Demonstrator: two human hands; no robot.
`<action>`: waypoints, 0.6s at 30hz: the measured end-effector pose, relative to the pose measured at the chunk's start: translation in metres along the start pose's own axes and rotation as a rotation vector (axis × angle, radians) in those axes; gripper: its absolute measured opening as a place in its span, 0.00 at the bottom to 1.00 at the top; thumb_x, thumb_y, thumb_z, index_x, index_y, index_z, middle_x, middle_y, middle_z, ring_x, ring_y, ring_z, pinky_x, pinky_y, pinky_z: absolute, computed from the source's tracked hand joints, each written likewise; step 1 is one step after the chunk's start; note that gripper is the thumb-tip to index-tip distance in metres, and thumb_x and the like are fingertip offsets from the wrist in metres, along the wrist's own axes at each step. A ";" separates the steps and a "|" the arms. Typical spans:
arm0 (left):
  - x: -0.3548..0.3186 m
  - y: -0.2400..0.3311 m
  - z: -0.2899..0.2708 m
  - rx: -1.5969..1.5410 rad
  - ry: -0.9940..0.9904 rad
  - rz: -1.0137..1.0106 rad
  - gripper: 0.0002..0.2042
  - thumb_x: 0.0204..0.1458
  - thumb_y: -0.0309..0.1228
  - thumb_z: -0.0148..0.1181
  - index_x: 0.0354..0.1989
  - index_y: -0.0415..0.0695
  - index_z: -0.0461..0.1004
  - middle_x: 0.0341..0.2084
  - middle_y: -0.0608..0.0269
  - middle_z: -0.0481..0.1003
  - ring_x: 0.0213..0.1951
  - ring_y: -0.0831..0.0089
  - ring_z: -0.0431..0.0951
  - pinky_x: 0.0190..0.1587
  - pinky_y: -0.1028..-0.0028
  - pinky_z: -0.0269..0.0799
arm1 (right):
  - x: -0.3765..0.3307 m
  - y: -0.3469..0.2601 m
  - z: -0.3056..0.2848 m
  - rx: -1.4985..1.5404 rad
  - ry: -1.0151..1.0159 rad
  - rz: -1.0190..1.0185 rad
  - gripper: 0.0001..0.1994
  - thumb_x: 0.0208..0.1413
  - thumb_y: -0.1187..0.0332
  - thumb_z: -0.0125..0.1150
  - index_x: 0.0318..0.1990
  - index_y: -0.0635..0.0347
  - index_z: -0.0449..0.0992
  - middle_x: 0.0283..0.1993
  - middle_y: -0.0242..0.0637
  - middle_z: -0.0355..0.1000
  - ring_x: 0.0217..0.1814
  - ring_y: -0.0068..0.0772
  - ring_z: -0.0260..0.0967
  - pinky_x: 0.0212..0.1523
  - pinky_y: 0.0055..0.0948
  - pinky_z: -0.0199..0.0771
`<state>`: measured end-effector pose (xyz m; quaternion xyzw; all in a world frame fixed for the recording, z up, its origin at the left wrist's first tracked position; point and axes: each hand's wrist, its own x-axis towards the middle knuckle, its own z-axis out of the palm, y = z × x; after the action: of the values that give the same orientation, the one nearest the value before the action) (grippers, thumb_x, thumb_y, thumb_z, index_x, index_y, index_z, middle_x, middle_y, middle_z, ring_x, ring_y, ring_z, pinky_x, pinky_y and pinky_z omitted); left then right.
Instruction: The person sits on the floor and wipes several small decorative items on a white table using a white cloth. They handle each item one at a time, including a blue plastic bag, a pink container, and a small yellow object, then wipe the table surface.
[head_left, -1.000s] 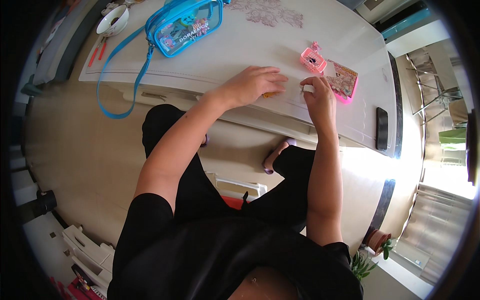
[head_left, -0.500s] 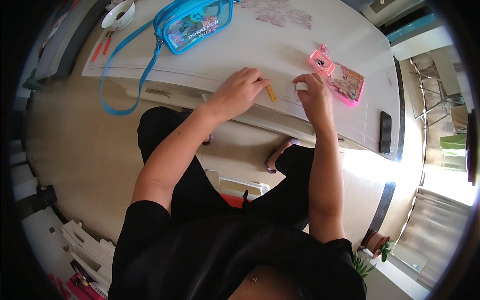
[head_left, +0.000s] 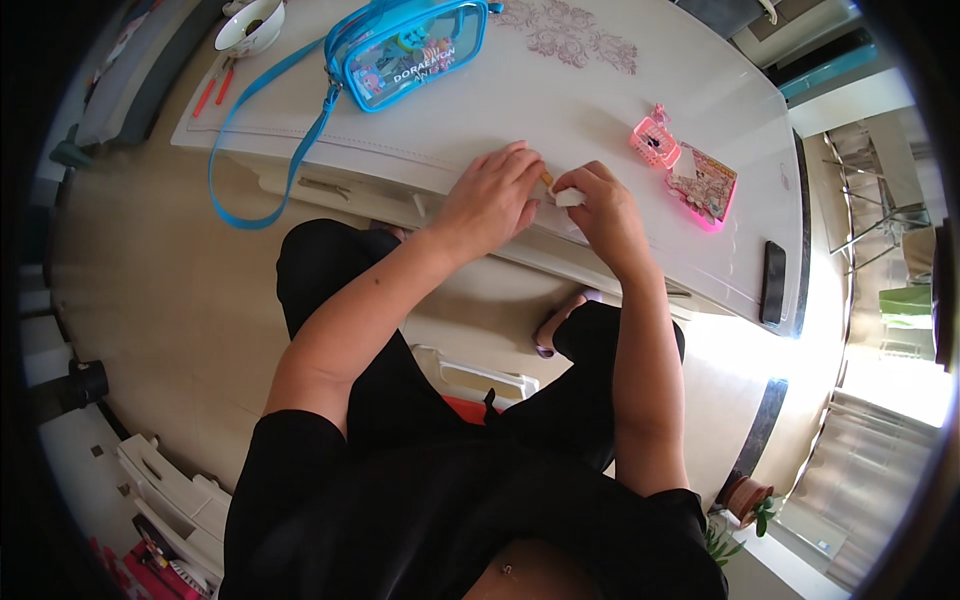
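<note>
Over the table's near edge, my left hand (head_left: 490, 203) is closed with its fingertips at a small yellow strip (head_left: 547, 180), most of which the hands now hide. Close beside it on the right, my right hand (head_left: 608, 212) pinches a small white piece (head_left: 570, 198); whether it is an eraser or folded tissue I cannot tell. The white piece lies right against the lower end of the yellow strip, between the two hands.
On the white table (head_left: 420, 150) a blue clear-front bag (head_left: 410, 60) lies with its strap hanging over the edge. Left of it are a bowl (head_left: 250, 30) and red-handled tools (head_left: 213, 88). A pink basket (head_left: 655, 143), a pink-edged box (head_left: 705, 185) and a phone (head_left: 773, 282) lie right.
My right hand has moved left with the white piece, up to the yellow strip. My left hand stays near its place, with less of the strip showing. The view has shifted slightly.
</note>
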<state>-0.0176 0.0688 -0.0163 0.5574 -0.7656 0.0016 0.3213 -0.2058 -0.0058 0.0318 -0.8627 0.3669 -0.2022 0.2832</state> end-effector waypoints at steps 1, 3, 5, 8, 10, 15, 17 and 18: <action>0.000 0.000 0.001 0.008 0.015 0.007 0.22 0.52 0.27 0.65 0.56 0.38 0.72 0.58 0.57 0.67 0.65 0.57 0.66 0.61 0.58 0.66 | -0.004 0.002 -0.005 -0.004 -0.013 0.014 0.15 0.43 0.83 0.60 0.40 0.58 0.79 0.42 0.43 0.72 0.42 0.50 0.73 0.43 0.42 0.73; 0.001 -0.001 0.001 -0.002 0.026 0.013 0.22 0.51 0.27 0.65 0.56 0.38 0.72 0.57 0.58 0.67 0.63 0.58 0.67 0.60 0.59 0.67 | -0.013 0.008 -0.016 0.003 -0.036 0.061 0.15 0.44 0.83 0.60 0.40 0.58 0.79 0.42 0.43 0.73 0.42 0.50 0.73 0.43 0.42 0.73; 0.002 -0.002 -0.002 -0.037 0.016 0.010 0.22 0.51 0.27 0.65 0.56 0.39 0.72 0.56 0.58 0.67 0.61 0.58 0.69 0.59 0.59 0.67 | -0.020 0.014 -0.025 0.027 -0.059 0.128 0.15 0.44 0.83 0.60 0.40 0.57 0.79 0.43 0.42 0.73 0.42 0.50 0.73 0.43 0.41 0.73; 0.002 -0.005 -0.005 -0.005 -0.008 0.027 0.21 0.52 0.31 0.66 0.54 0.39 0.71 0.53 0.59 0.68 0.59 0.62 0.69 0.61 0.61 0.66 | -0.019 0.019 -0.028 -0.052 -0.020 0.127 0.14 0.45 0.81 0.61 0.41 0.58 0.79 0.44 0.42 0.73 0.42 0.49 0.74 0.43 0.41 0.73; 0.000 -0.006 -0.005 0.017 -0.010 0.038 0.21 0.52 0.31 0.65 0.54 0.39 0.71 0.53 0.59 0.68 0.58 0.61 0.69 0.61 0.61 0.67 | -0.014 0.016 -0.024 -0.062 0.038 0.119 0.13 0.45 0.80 0.62 0.41 0.58 0.79 0.44 0.42 0.73 0.42 0.49 0.74 0.43 0.41 0.73; -0.005 -0.003 -0.005 -0.030 0.035 -0.033 0.20 0.53 0.30 0.64 0.54 0.40 0.72 0.53 0.57 0.69 0.56 0.58 0.71 0.60 0.59 0.67 | 0.008 0.002 -0.002 0.054 0.156 0.074 0.12 0.47 0.78 0.63 0.42 0.58 0.78 0.42 0.41 0.73 0.39 0.49 0.74 0.41 0.42 0.74; -0.008 -0.004 -0.008 -0.123 0.060 -0.081 0.20 0.53 0.27 0.64 0.55 0.40 0.72 0.54 0.57 0.69 0.55 0.56 0.72 0.59 0.57 0.68 | 0.014 -0.004 0.008 0.028 0.145 0.025 0.12 0.47 0.78 0.63 0.41 0.58 0.78 0.42 0.42 0.74 0.39 0.49 0.75 0.40 0.42 0.74; -0.008 -0.006 -0.009 -0.146 0.061 -0.046 0.19 0.52 0.27 0.64 0.54 0.41 0.72 0.53 0.57 0.70 0.55 0.56 0.72 0.59 0.57 0.68 | 0.015 -0.008 0.011 0.013 0.134 0.004 0.12 0.46 0.79 0.63 0.40 0.58 0.78 0.42 0.42 0.74 0.39 0.49 0.75 0.40 0.43 0.75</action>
<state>-0.0066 0.0764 -0.0151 0.5495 -0.7405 -0.0446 0.3843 -0.1855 -0.0088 0.0304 -0.8446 0.3854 -0.2615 0.2641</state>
